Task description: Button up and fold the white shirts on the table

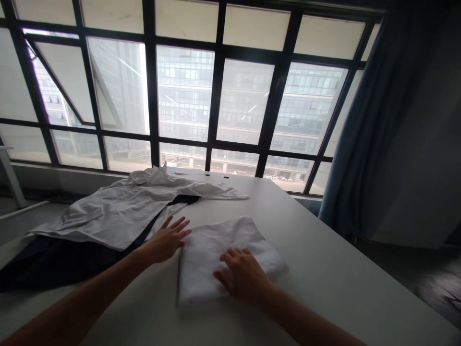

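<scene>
A folded white garment (201, 274) lies flat on the white table (324, 274), in front of me. My left hand (167, 241) is at its left edge, fingers spread, the thumb side touching or just above the cloth. Over the middle of the garment is my right hand (243, 276), its fingers loosely bent and apart, with no cloth pinched between them. Whether its palm presses on the fabric I cannot tell. The garment's exact kind is hidden by the folding.
To the left, white shirts (118, 206) lie spread in a loose pile, with a dark garment (54, 264) under them. Behind the table stands a wide window with black frames (154, 96). A blue-grey curtain (367, 144) hangs at the right, beyond the table's edge.
</scene>
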Tool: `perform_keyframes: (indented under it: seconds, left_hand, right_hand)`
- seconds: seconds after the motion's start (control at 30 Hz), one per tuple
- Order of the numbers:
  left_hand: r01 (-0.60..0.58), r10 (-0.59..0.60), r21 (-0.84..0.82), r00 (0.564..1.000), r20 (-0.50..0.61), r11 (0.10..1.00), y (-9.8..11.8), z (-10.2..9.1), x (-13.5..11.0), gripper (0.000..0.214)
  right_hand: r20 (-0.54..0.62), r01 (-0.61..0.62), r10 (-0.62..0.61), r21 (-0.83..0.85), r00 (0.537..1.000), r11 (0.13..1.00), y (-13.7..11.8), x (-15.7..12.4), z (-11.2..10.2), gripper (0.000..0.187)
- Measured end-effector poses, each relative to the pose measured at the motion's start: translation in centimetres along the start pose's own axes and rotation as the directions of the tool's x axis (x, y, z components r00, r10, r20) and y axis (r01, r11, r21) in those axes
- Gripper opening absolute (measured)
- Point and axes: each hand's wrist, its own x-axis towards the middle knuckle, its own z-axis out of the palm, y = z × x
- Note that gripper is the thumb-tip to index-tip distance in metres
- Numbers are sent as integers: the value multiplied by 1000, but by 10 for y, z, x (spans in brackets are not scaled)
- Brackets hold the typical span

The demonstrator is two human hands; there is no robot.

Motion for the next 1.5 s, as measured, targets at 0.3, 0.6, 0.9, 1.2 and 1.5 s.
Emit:
perform_keyframes:
  seconds: [0.3, 0.6, 0.9, 1.2, 1.5]
  left_hand:
    - [-209, 236, -293, 970, 60, 933, 106, 2, -5, 65]
    - [-186, 221, -262, 969, 113, 947, 100, 5, -6, 65]
    - [-197, 224, -260, 971, 80, 945, 102, 11, -5, 64]
    - [-124, 140, -291, 989, 37, 949, 73, 11, 9, 62]
    - [133, -103, -237, 986, 134, 962, 17, 25, 28, 68]
  right_hand:
    - [73, -102, 93, 130, 993, 986, 32, 6, 22, 61]
    - [110, -403, 404, -32, 908, 915, 80, 12, 20, 69]
    - [-9, -107, 108, 52, 994, 993, 49, 31, 37, 61]
    - [-81, -362, 358, -44, 930, 931, 93, 32, 33, 61]
    - [110, -381, 378, 11, 919, 924, 117, 36, 33, 67]
